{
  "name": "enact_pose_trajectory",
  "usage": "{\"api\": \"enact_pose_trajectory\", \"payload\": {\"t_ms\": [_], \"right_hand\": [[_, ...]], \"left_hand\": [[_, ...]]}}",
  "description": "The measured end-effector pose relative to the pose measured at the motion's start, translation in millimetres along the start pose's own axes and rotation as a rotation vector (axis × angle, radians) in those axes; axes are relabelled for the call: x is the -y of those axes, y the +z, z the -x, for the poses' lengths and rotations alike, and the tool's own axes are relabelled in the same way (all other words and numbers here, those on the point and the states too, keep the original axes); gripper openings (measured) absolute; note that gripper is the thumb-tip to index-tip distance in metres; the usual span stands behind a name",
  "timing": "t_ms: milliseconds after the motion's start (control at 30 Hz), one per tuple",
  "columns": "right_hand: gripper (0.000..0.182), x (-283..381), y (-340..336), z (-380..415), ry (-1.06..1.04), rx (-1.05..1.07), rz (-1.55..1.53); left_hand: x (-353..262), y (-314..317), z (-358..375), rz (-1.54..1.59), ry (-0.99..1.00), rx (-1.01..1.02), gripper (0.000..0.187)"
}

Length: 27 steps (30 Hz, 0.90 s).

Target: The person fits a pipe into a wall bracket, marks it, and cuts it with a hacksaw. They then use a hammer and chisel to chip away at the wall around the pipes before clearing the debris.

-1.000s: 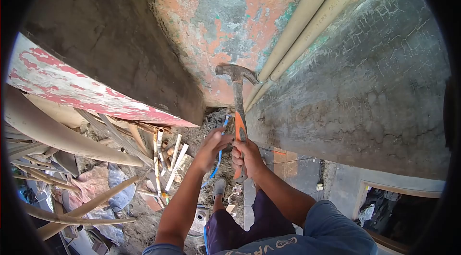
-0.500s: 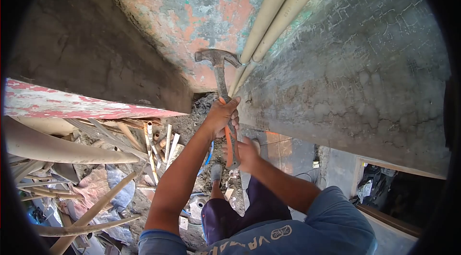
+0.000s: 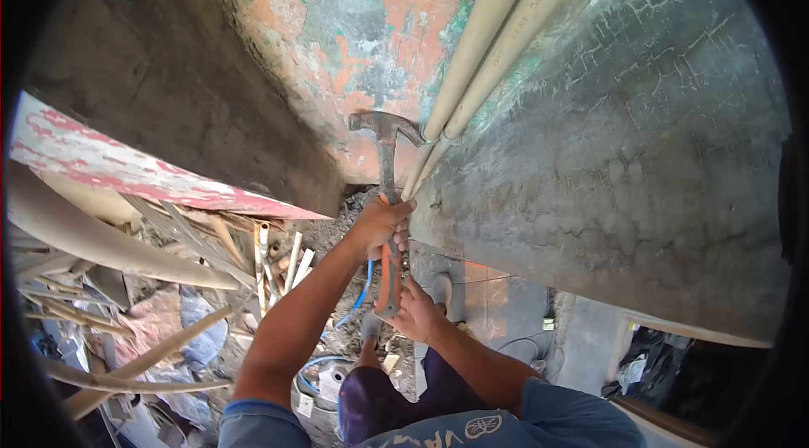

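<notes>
A claw hammer [image 3: 387,161] with an orange-and-grey handle points up toward the wall, its claw against the two beige pipes [image 3: 484,69] at a narrow band or clip. My left hand [image 3: 381,225] is wrapped around the upper handle, just below the metal neck. Lower down, my right hand [image 3: 415,311] is beside the handle's end, fingers extended and apart; whether it touches the handle is hard to tell. The peeling orange and green wall [image 3: 337,43] stands behind the hammer head.
Rough grey concrete [image 3: 607,170] rises on the right, and a dark wall [image 3: 160,77] on the left. Cut pipes, bamboo poles [image 3: 160,355] and rubble lie at lower left. A blue hose [image 3: 364,288] runs near my feet. At lower right is a framed opening [image 3: 674,372].
The hammer and my left hand sit lower in view as the camera tilts up, and the handle is more upright. My right hand has shifted down and left, near the handle's end.
</notes>
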State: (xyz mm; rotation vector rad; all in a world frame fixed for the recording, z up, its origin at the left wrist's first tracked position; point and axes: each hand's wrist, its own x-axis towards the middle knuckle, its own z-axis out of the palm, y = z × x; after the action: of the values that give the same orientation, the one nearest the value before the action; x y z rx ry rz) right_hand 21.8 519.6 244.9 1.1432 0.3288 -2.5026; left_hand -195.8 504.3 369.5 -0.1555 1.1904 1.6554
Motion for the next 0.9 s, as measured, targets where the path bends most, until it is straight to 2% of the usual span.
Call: {"api": "enact_pose_trajectory", "payload": {"t_ms": [33, 100, 133, 167, 233, 300, 333, 367, 400, 433, 467, 567, 633, 667, 733, 800, 833, 867, 900], "right_hand": [[0.044, -5.7, -36.2, 22.0, -0.15, 0.023, 0.204], [0.041, 20.2, -81.2, 46.0, -0.174, -0.37, -0.188], [0.041, 29.7, -100.4, 56.0, -0.216, -0.51, -0.223], [0.04, 33.7, -107.6, 55.0, -0.214, -0.546, -0.187], [0.039, 24.3, -67.7, 20.8, -0.125, -0.315, -0.113], [0.038, 4.2, 21.3, -0.4, -0.08, -0.078, -0.068], [0.037, -1.0, 59.6, -5.2, -0.104, 0.048, -0.058], [0.037, 0.4, 53.6, 14.9, -0.372, 0.1, 0.308], [0.036, 9.4, 50.5, 25.1, -0.608, 0.034, 0.51], [0.04, -24.3, 27.8, 44.3, -0.065, 0.027, -0.225], [0.043, -27.8, 3.0, 48.7, -0.072, -0.115, -0.213], [0.051, 18.4, -36.6, 62.8, -0.177, -0.46, -0.144], [0.056, 47.8, -51.1, 63.9, -0.258, -0.515, -0.13], [0.056, 49.4, -41.8, 45.6, -0.259, -0.491, -0.116], [0.062, 46.0, -0.4, 23.3, -0.225, -0.25, -0.065], [0.07, 16.5, 48.9, -3.7, -0.178, 0.006, -0.052], [0.07, 15.6, 31.2, 7.5, -0.089, -0.04, 0.012], [0.072, 14.8, -42.2, -10.2, -0.179, 0.218, -0.068], [0.074, -11.2, -114.3, -21.7, -0.252, 0.465, -0.206]], "left_hand": [[19.2, -1.6, 13.4, 0.021, -0.054, -0.014, 0.025], [9.2, -8.7, 16.1, 0.006, -0.032, -0.014, 0.024], [12.0, -11.8, 13.3, 0.011, -0.031, 0.005, 0.022], [10.4, -9.9, 15.2, -0.003, -0.007, 0.002, 0.022], [6.7, -6.1, 19.2, -0.035, -0.017, -0.025, 0.026], [19.6, -10.4, 23.8, 0.046, -0.078, -0.008, 0.022], [18.1, -24.0, 41.6, -0.058, -0.091, -0.027, 0.02], [4.5, -13.2, 18.5, -0.084, 0.008, 0.003, 0.019], [14.4, -23.7, 3.9, -0.077, 0.01, 0.019, 0.019], [17.1, -23.4, 9.1, 0.008, -0.073, 0.035, 0.022], [18.7, -20.2, 16.6, -0.007, -0.071, 0.012, 0.022], [10.0, -8.6, 20.0, -0.036, -0.064, -0.003, 0.024], [3.8, -7.7, 21.8, -0.039, -0.062, -0.021, 0.027], [2.0, -6.9, 23.9, -0.041, -0.063, -0.014, 0.024], [14.3, -23.2, 12.2, -0.08, -0.016, -0.034, 0.017], [21.0, -26.4, 33.0, -0.072, -0.063, -0.045, 0.019], [9.2, -10.3, 15.7, 0.003, -0.017, -0.019, 0.021], [8.6, -12.3, 16.0, -0.129, 0.0, -0.072, 0.022], [11.0, -15.6, 16.8, 0.032, -0.05, 0.044, 0.022]]}}
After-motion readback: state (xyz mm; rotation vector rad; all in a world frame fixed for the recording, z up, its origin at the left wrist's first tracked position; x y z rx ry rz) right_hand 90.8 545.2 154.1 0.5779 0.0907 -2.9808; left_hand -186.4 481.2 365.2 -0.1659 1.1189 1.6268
